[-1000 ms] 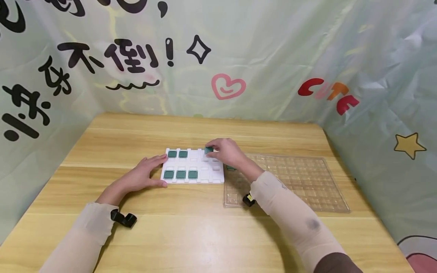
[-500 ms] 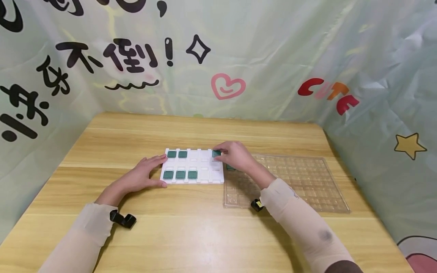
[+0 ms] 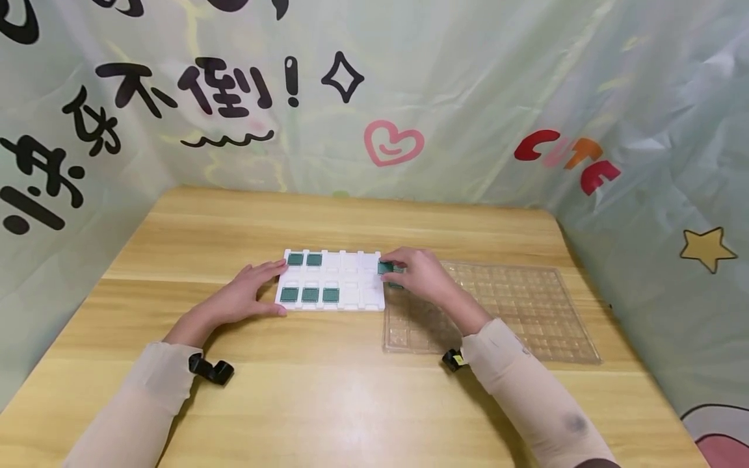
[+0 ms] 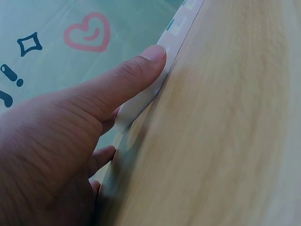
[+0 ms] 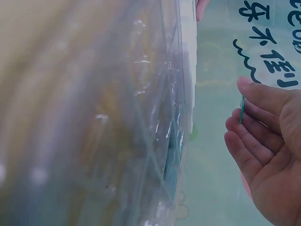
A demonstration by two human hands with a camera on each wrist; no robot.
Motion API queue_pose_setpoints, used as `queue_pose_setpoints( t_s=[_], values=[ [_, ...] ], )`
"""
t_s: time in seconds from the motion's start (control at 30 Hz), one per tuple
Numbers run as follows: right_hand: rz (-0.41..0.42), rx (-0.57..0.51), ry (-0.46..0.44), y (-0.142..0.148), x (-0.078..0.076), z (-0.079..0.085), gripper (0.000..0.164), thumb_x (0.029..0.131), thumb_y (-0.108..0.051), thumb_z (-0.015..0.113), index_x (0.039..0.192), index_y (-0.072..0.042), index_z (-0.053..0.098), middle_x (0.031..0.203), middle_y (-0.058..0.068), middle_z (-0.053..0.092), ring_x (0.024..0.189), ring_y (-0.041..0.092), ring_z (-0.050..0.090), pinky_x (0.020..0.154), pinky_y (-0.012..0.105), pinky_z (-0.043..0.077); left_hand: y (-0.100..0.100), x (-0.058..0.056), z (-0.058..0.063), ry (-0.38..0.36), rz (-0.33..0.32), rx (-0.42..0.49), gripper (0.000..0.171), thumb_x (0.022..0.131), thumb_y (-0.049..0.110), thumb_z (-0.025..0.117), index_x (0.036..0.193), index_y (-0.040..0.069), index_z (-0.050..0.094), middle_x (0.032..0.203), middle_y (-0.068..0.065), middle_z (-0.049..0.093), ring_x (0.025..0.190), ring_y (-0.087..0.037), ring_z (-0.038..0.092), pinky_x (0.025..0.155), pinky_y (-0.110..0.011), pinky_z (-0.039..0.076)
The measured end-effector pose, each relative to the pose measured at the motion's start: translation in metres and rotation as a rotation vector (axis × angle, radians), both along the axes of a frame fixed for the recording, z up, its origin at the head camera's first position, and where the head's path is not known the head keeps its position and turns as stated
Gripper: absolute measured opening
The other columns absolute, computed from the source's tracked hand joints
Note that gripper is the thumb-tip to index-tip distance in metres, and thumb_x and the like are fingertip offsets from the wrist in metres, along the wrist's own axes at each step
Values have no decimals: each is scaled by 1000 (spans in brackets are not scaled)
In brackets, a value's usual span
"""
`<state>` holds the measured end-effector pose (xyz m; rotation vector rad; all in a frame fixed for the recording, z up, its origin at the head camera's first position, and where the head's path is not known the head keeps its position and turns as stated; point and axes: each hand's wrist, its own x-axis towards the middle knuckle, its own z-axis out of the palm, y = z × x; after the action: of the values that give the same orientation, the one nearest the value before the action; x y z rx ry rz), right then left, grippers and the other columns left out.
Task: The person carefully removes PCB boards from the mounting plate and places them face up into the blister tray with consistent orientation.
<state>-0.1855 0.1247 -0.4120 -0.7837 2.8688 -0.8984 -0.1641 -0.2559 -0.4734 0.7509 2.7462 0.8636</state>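
Note:
A white compartment tray lies on the table with several square green chips in its pockets, two in the far row and three in the near row. My left hand rests at the tray's left end, fingers and thumb extended, the thumb lying along the tray edge in the left wrist view. Between thumb and fingers, my right hand pinches a thin green chip, raised over the tray's right end. Just under that hand, another green chip sits at the corner of a clear tray.
The clear plastic tray, gridded with small pockets, lies right of the white tray, close against it. Wooden tabletop stretches around both. A printed curtain rises behind the table's far edge.
My right hand has moved right with the pinched chip, from over the white tray's far row to its right edge beside the clear tray. My left hand stays in place.

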Motion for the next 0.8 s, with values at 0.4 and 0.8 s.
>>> queue_pose_setpoints(
  t_s=[0.4, 0.8],
  values=[
    [-24, -18, -56, 16, 9, -3, 37, 86, -25, 78, 120, -11, 71, 112, 3, 70, 100, 24, 65, 84, 40, 55, 0, -3, 2, -9, -6, -21, 105, 76, 61, 74, 154, 8, 30, 160, -12, 22, 145, -38, 17, 117, -56, 2],
    [-62, 5, -98, 29, 21, -8, 38, 85, -28, 78, 120, -14, 72, 115, 5, 70, 93, 18, 64, 77, 37, 53, 0, -5, 0, -25, -6, -27, 105, 75, 62, 73, 155, 9, 29, 160, -11, 22, 146, -38, 16, 117, -55, 1]
  ],
)
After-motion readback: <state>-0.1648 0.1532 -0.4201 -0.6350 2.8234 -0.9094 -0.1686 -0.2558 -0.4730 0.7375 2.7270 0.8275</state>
